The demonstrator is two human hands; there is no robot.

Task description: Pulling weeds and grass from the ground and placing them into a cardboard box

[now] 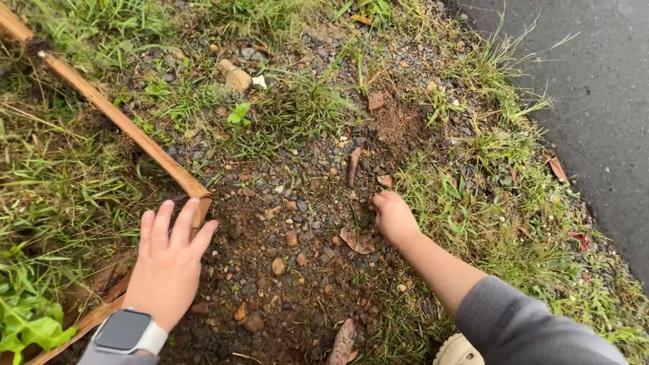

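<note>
My left hand (167, 260) is flat and open with fingers spread, resting at the corner of a wooden border strip (111, 111); a smartwatch (128, 331) sits on that wrist. My right hand (392, 216) is curled down on the gravelly soil (284, 250), its fingers pinched at a thin weed stem next to a brown dry leaf (358, 240). Whether the stem is truly gripped is hard to see. A grey sleeve (527, 324) covers the right forearm.
Grass and weeds (460, 203) grow around the bare patch. Dark asphalt (595, 81) runs along the right. Green leafy plants (27, 318) stand at the bottom left. A pale stone (235, 76) lies at the top, and a light shoe tip (456, 351) shows below.
</note>
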